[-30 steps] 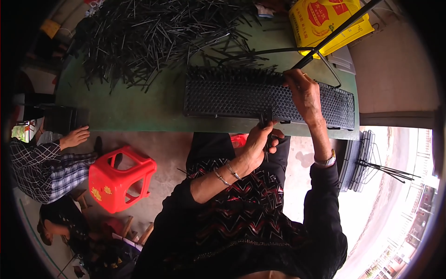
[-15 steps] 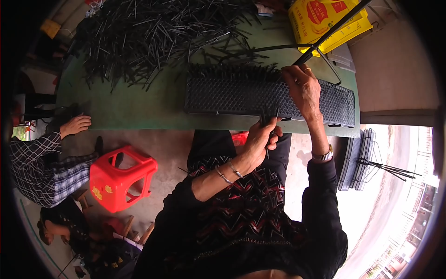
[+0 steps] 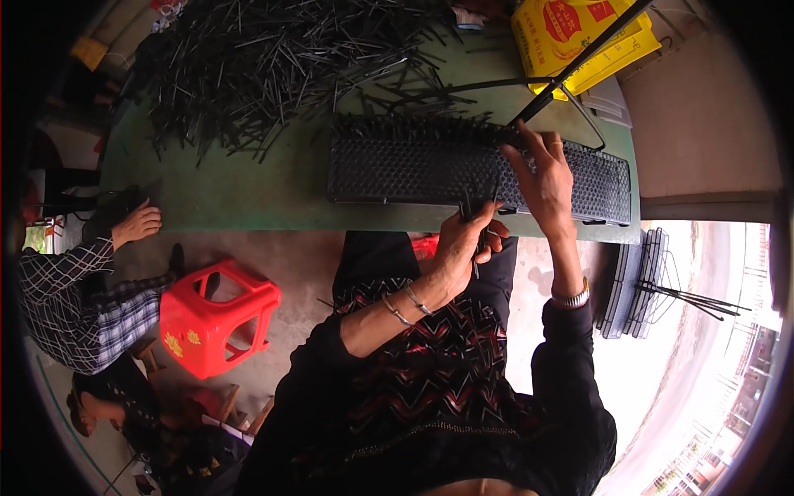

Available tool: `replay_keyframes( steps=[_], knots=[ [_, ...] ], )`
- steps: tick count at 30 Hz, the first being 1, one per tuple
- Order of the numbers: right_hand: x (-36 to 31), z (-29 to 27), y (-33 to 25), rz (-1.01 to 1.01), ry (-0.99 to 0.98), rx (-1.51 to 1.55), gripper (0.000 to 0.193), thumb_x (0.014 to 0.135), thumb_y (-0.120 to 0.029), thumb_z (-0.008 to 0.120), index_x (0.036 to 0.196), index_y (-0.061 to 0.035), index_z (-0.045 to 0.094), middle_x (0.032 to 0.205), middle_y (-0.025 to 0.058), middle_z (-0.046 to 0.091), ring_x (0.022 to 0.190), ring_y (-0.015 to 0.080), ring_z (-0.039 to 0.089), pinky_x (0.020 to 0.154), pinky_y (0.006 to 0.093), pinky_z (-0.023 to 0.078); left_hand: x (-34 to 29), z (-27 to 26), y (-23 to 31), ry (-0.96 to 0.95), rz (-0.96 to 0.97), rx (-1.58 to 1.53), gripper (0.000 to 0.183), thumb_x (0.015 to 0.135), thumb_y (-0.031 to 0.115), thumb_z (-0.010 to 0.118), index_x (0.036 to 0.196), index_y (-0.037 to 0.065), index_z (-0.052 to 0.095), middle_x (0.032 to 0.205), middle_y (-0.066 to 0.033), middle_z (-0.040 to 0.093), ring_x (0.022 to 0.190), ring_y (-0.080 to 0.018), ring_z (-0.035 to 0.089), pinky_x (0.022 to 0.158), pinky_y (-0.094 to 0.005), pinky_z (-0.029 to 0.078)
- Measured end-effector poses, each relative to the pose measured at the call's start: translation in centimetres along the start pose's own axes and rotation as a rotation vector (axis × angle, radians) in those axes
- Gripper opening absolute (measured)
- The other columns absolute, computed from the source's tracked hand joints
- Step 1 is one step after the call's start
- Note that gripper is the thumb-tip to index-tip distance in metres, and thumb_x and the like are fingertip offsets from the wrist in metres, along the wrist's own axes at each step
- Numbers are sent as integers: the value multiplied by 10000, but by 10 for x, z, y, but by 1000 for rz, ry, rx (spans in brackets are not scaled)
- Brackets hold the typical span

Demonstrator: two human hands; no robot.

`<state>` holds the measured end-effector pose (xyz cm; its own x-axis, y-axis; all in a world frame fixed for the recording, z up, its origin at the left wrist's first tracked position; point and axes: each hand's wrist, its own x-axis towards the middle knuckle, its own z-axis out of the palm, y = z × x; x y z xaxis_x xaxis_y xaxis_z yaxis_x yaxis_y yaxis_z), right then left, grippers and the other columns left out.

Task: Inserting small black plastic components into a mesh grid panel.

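Note:
A long black panel (image 3: pixel 397 169) full of small holes lies along the table's near edge, with black strips (image 3: pixel 413 128) standing in a row along its far side. My left hand (image 3: pixel 459 248) is closed round several thin black strips (image 3: pixel 468 207), just off the panel's near edge. My right hand (image 3: pixel 546 186) hovers over the right half of the panel, its thumb and forefinger apart near the end of the row. I see nothing between these fingers.
A large heap of loose black strips (image 3: pixel 273 66) covers the far left of the green table (image 3: pixel 207 194). Black rods (image 3: pixel 546 95) and a yellow bag (image 3: pixel 579 41) stand at the far right. Another person's hand (image 3: pixel 139 223) rests at the left edge. Below are a red stool (image 3: pixel 219 314) and stacked panels (image 3: pixel 637 285).
My right hand's fingers have spread from a closer pinch at the panel's far edge, and the hand has shifted slightly. The strips in my left hand have fanned apart a little.

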<state>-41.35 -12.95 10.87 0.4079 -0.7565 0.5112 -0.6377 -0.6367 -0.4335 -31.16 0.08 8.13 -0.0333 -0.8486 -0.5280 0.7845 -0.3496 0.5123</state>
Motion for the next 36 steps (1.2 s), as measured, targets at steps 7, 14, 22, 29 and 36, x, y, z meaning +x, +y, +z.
replay_keyframes(
  steps=[7, 14, 22, 29, 36],
  knots=[
    [-12, -25, 9, 433, -659, 688, 281, 909, -203, 651, 1030, 51, 658, 799, 68, 652, 721, 116, 589, 669, 271, 488, 1, -1, 3, -36, 16, 104, 322, 951, 345, 611, 1086, 56, 655, 887, -83, 698, 665, -75, 578, 460, -182, 312],
    [-9, -29, 17, 449, -768, 666, 211, 885, -160, 632, 951, 38, 664, 777, 68, 641, 709, 119, 621, 650, 251, 500, 1, 0, 3, -65, -20, 236, 311, 951, 369, 609, 1063, 85, 668, 988, -43, 718, 769, -66, 606, 522, -187, 313],
    [-5, -42, 17, 453, -454, 764, 133, 917, -49, 568, 989, 34, 643, 795, 81, 663, 742, 129, 662, 721, 244, 512, 8, -8, -1, 73, -88, 117, 477, 934, 506, 582, 1195, 107, 602, 1031, -41, 716, 791, -78, 621, 557, -205, 323],
    [10, -19, 25, 210, 27, 303, 115, 929, -66, 601, 1023, -17, 645, 828, 80, 701, 763, 129, 689, 690, 249, 505, 19, -12, -16, -63, -122, 23, 304, 998, 289, 535, 1161, 42, 602, 995, -97, 676, 774, -89, 583, 571, -215, 420],
    [15, -6, 27, 108, 74, 230, 67, 914, -39, 605, 977, -26, 623, 791, 99, 663, 677, 185, 672, 637, 290, 509, 22, -15, -20, -92, -80, -68, 299, 997, 251, 525, 1163, 10, 590, 986, -117, 673, 920, -171, 656, 725, -317, 560]
  ],
)
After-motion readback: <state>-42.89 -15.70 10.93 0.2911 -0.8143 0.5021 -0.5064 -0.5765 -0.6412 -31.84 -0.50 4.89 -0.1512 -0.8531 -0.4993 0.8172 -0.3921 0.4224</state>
